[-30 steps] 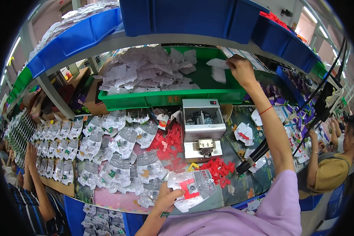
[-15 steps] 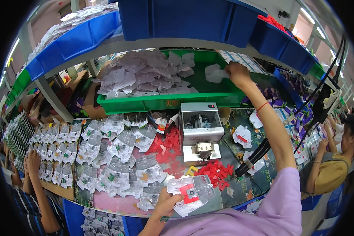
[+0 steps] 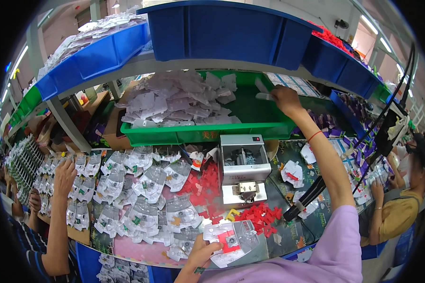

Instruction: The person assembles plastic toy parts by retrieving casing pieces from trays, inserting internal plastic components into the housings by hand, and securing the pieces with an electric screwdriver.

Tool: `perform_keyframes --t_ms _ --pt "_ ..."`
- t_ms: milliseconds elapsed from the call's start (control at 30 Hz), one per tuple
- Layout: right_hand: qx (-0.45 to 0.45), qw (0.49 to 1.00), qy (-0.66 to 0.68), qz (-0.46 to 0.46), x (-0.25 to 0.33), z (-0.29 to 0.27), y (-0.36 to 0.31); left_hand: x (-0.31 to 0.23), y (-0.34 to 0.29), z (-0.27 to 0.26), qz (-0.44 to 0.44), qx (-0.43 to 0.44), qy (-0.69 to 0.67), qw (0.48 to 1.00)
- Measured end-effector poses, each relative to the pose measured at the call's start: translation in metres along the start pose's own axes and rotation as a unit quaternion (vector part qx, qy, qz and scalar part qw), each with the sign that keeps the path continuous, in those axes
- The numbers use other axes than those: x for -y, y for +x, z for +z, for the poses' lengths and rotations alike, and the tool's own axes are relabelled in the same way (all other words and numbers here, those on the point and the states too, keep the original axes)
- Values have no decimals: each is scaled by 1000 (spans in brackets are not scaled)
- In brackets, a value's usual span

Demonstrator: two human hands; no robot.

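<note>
My left hand (image 3: 202, 252) is closed on the near left edge of a clear plastic housing (image 3: 245, 236), thumb on top. A flat red plastic piece (image 3: 228, 241) lies in that housing. My right hand (image 3: 286, 100) reaches to the right end of a green bin (image 3: 174, 134), fingers pinching a thin translucent plastic sheet piece (image 3: 264, 96). Another pale piece (image 3: 261, 85) shows just above it; whether I hold that too is unclear. Many similar translucent pieces (image 3: 174, 101) are heaped at the bin's left. Loose red pieces (image 3: 259, 218) lie beyond the housing.
A small grey machine (image 3: 244, 162) stands between me and the bin. Clear housings (image 3: 146, 217) cover the bench at left. Black cables (image 3: 307, 200) cross at right. Blue bins (image 3: 222, 33) sit on the shelf above. One co-worker's hand (image 3: 64, 177) works at far left; another person (image 3: 399, 207) sits right.
The translucent piece at my right hand has swung from face-on to nearly edge-on. My left hand keeps hold of the housing. The left co-worker's hand has risen, and my view has tilted slightly up.
</note>
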State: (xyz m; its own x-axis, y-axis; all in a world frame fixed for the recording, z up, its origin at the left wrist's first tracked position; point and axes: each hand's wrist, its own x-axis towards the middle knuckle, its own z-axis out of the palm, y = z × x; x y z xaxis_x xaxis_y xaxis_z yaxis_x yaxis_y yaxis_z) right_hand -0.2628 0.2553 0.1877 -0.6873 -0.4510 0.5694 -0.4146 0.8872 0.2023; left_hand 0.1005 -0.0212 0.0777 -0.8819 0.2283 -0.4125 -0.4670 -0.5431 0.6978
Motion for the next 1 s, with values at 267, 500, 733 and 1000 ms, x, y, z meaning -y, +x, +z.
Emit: perform_keyframes --t_ms 267,500,733,1000 --pt "126 986 -105 -9 5 24 3 1 -2 -1 -4 -6 8 1000" --pt "130 985 99 -50 56 4 21 2 -3 -5 -8 -39 1 999" --pt "319 930 181 12 107 37 40 8 -3 -12 -11 -39 20 999" --pt "137 927 348 32 88 46 37 12 -9 -19 2 -56 16 998"
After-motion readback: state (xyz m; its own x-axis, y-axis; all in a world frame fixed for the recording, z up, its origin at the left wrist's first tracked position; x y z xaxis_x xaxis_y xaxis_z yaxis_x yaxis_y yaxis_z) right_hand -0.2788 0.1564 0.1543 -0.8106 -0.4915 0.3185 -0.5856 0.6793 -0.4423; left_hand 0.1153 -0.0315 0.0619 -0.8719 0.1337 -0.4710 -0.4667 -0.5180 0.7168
